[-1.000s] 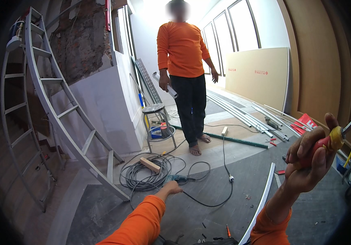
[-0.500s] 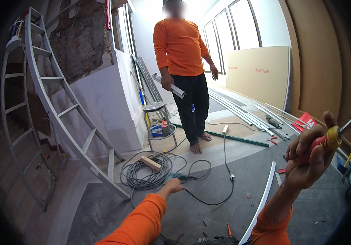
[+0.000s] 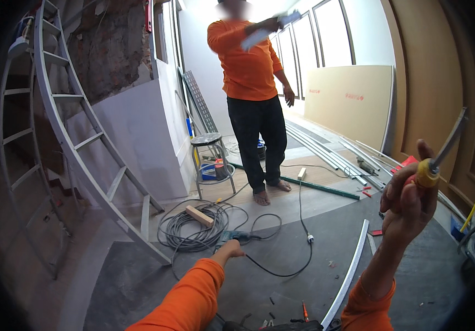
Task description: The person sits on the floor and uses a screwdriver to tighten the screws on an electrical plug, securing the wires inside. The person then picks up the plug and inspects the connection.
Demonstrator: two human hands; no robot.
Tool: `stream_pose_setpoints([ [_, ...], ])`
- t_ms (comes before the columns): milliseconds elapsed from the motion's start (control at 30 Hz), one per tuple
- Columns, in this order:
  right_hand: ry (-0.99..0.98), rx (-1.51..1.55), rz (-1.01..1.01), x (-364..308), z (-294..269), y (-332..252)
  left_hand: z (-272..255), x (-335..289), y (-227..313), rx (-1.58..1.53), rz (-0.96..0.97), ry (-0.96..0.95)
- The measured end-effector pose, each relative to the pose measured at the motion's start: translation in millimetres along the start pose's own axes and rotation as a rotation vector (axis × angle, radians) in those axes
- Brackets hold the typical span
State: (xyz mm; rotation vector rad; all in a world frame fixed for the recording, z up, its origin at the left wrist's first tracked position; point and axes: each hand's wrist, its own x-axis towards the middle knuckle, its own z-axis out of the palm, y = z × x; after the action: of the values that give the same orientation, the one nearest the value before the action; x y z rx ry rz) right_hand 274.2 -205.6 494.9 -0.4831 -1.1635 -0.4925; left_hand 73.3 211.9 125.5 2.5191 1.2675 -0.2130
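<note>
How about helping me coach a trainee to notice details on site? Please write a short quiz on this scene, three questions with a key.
1. What does the person's right hand hold?
2. True or false: a wooden block lies on the coiled cable.
3. In the picture, the round stool stands: (a) left of the ladder; (b) right of the ladder.

Key: 1. A screwdriver with a red and yellow handle. 2. True. 3. (b).

Pale strip [image 3: 256, 39] blurred; ladder [image 3: 89, 140], black object [image 3: 275, 326] cut off by edges; screwdriver handle [image 3: 428, 174] partly hidden.
</note>
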Motion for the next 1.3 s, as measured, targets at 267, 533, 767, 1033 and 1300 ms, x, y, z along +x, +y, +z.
stream_pose_setpoints([
  [267,-0.093,-0.124,0.501,-5.2,15.0,0.6,-107.3,-25.6,78.4,-0.545,0.156,0.348],
  [533,-0.353,-0.418,0.516,-13.6,-4.9,12.6,-272.9,-105.0,211.9,-0.858,0.58,1.077],
  [767,-0.532,-0.517,0.663,-40.7,-34.2,22.0,-250.0,-115.3,209.7,-0.815,0.525,0.703],
  [1033,-0.755,-0.65,0.564,-62.9,-22.2,34.7,-228.5,-93.2,208.6,-0.934,0.411,0.443],
  [1300,-0.758,-0.629,0.481,-72.7,-11.9,53.6,-222.7,-91.2,203.8,-0.887,0.379,0.407],
])
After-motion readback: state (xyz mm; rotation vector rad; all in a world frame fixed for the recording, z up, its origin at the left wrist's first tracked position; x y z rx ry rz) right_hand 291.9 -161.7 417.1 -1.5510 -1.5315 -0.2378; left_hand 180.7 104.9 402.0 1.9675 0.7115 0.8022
